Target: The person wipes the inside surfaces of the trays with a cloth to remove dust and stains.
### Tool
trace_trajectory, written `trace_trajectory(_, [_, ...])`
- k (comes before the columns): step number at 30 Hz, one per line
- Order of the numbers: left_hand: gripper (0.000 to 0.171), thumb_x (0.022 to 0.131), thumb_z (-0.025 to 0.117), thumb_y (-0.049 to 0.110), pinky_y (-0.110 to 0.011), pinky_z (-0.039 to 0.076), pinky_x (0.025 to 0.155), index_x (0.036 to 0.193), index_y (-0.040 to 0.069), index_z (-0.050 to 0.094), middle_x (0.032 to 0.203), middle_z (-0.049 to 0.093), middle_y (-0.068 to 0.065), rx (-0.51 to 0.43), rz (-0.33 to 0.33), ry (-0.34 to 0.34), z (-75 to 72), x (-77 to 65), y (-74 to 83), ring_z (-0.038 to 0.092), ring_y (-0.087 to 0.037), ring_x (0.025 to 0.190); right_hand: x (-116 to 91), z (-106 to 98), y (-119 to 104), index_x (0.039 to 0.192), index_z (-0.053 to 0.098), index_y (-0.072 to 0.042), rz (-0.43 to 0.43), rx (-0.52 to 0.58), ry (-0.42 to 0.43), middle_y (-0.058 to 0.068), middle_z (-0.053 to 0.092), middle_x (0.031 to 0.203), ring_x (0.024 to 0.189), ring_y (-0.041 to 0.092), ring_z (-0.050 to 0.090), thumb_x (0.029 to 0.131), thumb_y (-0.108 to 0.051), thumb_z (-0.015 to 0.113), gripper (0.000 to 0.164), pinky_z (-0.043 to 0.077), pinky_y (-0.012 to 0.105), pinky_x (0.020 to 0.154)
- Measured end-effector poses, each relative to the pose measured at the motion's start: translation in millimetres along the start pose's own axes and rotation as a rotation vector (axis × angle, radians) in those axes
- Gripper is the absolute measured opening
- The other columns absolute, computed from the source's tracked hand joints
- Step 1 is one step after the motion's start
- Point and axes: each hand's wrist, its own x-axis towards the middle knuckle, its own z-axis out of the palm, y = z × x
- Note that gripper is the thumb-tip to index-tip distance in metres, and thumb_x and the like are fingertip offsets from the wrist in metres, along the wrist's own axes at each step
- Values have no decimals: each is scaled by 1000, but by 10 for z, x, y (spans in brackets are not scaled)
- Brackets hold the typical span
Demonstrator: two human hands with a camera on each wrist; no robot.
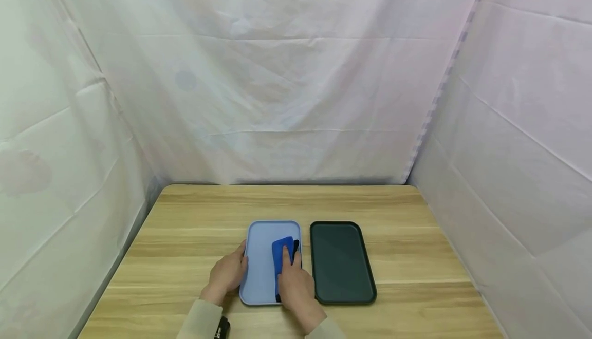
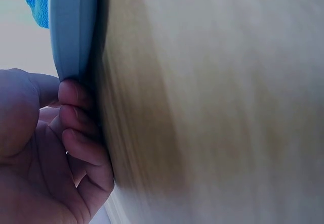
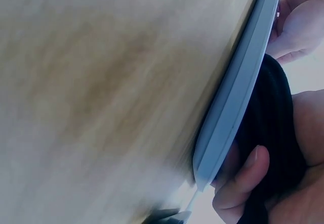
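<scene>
A light blue tray [image 1: 259, 272] lies on the wooden table. At its left edge my left hand [image 1: 228, 271] grips the rim; the left wrist view has the thumb over the tray wall [image 2: 73, 32] and the curled fingertips [image 2: 78, 118] right at its lower edge. On the right part of the tray is a folded blue cloth [image 1: 278, 251] with black parts [image 3: 273, 118]. My right hand [image 1: 296, 283] holds this cloth against the tray, index finger stretched along it. In the right wrist view, a finger and the palm close around the black fabric.
Just right of the blue tray lies a dark green tray [image 1: 342, 262], its near left edge close to my right hand. White curtains [image 1: 296, 97] hang behind the table [image 1: 416, 257] and along both sides. A black band [image 1: 222, 327] is on the left wrist.
</scene>
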Motion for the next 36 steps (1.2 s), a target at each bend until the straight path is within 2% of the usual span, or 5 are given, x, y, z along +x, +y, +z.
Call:
trace_trajectory(7, [53, 99, 48, 27, -35, 44, 57, 149, 13, 38, 116, 69, -14, 0, 6, -3, -10, -5, 4, 57, -19, 70, 14, -5, 53, 153, 29, -27, -3, 24, 1, 17, 40, 144, 42, 16, 40, 92, -34, 64, 71, 31, 33, 38])
trace_trajectory(17, [53, 100, 48, 27, -38, 48, 62, 149, 11, 37, 116, 69, -13, -2, 10, -17, -35, -12, -8, 61, -19, 77, 94, -55, 61, 153, 29, -25, -27, 40, -34, 19, 39, 146, 45, 18, 42, 93, -28, 61, 68, 32, 33, 40])
trace_trajectory(28, [54, 100, 47, 28, -43, 51, 68, 150, 11, 36, 120, 67, -15, 5, 10, -34, -57, -5, 10, 64, -21, 84, 242, -99, 46, 153, 29, -25, -3, 27, -54, 19, 38, 147, 51, 21, 45, 94, -28, 60, 67, 35, 36, 46])
trace_trajectory(36, [54, 100, 47, 28, -50, 51, 77, 150, 11, 36, 124, 65, -17, 4, 10, -44, -78, -8, 8, 66, -31, 99, 327, -100, -9, 154, 27, -23, 22, 42, -62, 21, 34, 148, 50, 22, 46, 97, -26, 56, 64, 34, 35, 43])
